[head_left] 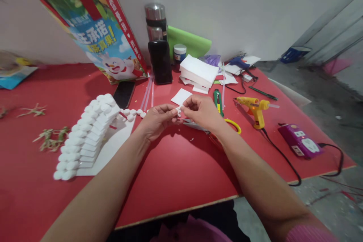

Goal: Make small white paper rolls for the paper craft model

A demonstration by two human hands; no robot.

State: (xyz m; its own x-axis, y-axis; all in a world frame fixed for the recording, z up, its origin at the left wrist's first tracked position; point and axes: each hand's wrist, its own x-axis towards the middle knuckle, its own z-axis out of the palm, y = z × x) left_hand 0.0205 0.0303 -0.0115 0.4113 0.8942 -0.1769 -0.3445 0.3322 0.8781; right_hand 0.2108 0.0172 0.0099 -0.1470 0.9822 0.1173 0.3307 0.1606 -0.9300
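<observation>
Between my fingertips is a small white piece (pixel 179 111), too small to name surely. My left hand (pixel 159 119) pinches its left side, and my right hand (pixel 200 110) pinches it from the right. Scissors with yellow-and-red handles (pixel 233 124) lie partly under my right wrist, blades towards my fingers. Just behind my hands a white square card (pixel 181 96) rests on the red table (pixel 176 174). Left of my left hand, a row of small white rounded pieces (pixel 132 112) leads to a stepped white model (pixel 85 136) on a white sheet.
A yellow glue gun (pixel 255 109) and a purple power socket (pixel 300 140) with cords are at the right. A green cutter (pixel 218 102) lies behind my right hand. White sheets (pixel 198 70), a standing phone (pixel 160 62), a flask (pixel 155 15) and a printed bag (pixel 99 41) stand at the back.
</observation>
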